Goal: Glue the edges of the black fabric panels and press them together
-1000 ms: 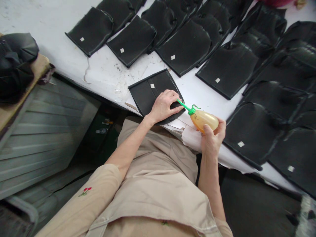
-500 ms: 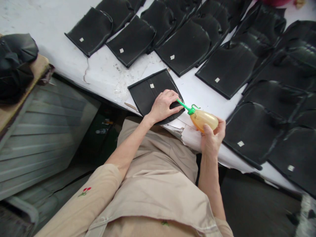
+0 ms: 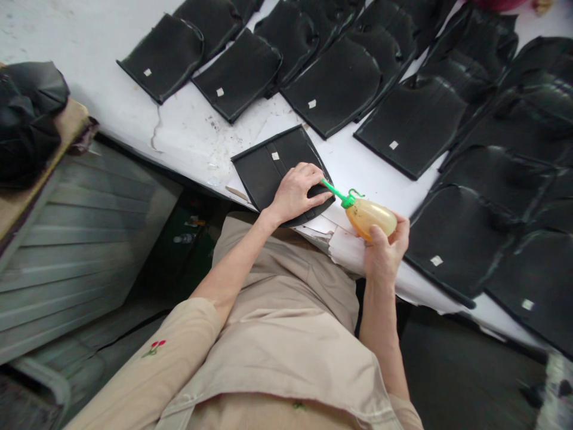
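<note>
Hardly anything has moved this past second. Left hand [image 3: 296, 194] spread, bracing the black leather-like panel [image 3: 264, 170] near the edge of the white tabletop [image 3: 188, 140]; right hand [image 3: 385, 245] grips the amber teardrop squeeze bottle [image 3: 371, 216] by that edge. Steady nozzle [image 3: 336, 193], light pressure seem best.

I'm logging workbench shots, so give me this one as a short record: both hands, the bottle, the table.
Left hand: resting on a black piece with a small white square
Right hand: holding a squeeze bottle
Bottle: yellowish, with a green nozzle pointing toward the left hand
Table: white, with more black pieces in overlapping rows
</note>
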Available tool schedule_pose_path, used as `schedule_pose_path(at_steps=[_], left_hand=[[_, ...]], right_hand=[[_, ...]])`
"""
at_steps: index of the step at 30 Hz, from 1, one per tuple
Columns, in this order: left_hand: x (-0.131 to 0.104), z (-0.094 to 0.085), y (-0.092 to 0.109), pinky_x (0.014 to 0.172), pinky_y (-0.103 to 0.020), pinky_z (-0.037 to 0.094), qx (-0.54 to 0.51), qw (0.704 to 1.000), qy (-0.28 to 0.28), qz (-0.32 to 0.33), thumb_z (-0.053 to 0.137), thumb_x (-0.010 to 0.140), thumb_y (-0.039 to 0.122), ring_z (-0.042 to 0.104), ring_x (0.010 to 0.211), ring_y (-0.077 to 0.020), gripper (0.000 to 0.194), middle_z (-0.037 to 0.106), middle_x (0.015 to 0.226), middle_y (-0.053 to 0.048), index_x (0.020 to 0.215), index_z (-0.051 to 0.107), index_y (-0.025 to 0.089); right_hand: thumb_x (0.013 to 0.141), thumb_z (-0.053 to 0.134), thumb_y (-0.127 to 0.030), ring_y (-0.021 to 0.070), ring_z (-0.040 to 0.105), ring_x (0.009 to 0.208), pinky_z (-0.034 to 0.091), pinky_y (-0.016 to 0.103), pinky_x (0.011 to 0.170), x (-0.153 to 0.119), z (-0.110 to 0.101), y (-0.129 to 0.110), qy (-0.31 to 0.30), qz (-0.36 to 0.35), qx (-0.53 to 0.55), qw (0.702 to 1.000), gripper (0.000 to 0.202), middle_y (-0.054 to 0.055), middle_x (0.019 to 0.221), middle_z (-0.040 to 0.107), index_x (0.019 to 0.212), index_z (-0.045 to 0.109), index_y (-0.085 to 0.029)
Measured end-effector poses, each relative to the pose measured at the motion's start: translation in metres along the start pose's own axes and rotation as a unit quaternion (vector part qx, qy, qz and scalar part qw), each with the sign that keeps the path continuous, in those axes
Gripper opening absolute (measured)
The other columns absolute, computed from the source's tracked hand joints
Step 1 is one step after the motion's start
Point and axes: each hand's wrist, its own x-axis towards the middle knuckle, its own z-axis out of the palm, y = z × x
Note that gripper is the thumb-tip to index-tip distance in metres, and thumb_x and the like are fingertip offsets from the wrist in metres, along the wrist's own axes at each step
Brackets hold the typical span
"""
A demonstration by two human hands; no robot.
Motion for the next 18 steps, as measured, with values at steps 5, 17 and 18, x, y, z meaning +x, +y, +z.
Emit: schedule_pose_path(at_steps=[5,17,18], left_hand=[[-0.0001,0.0007,-0.0009,0.097,-0.041,0.043,0.0,1.0,0.005,0.007,0.063,0.094,0.043,0.058,0.112,-0.0274,0.025,0.068,0.116,-0.009,0.102,0.069,0.02],[-0.0002,-0.0006,0.0011,0.097,-0.039,0.043,-0.005,1.0,0.006,0.001,0.064,0.094,0.043,0.057,0.112,-0.0263,0.025,0.069,0.115,-0.008,0.101,0.069,0.02],[-0.0002,-0.001,0.0016,0.098,-0.039,0.042,-0.007,1.0,0.006,-0.002,0.065,0.094,0.043,0.057,0.112,-0.026,0.025,0.068,0.115,-0.008,0.101,0.069,0.02]], right_hand=[[0.064,0.081,-0.031,0.0207,0.069,0.088,0.058,0.037,0.076,-0.0004,0.0004,-0.0003,0.004,0.003,0.003,1.0,0.05,0.001,0.103,0.068,0.107,0.057,-0.022],[0.066,0.079,-0.033,0.0205,0.068,0.086,0.058,0.036,0.072,-0.0011,0.0013,-0.0005,0.003,0.001,-0.005,1.0,0.05,0.002,0.103,0.066,0.107,0.055,-0.022],[0.066,0.079,-0.034,0.0205,0.068,0.086,0.058,0.035,0.071,-0.0011,0.0017,-0.0011,0.004,0.002,-0.009,1.0,0.05,0.002,0.104,0.066,0.107,0.054,-0.023]])
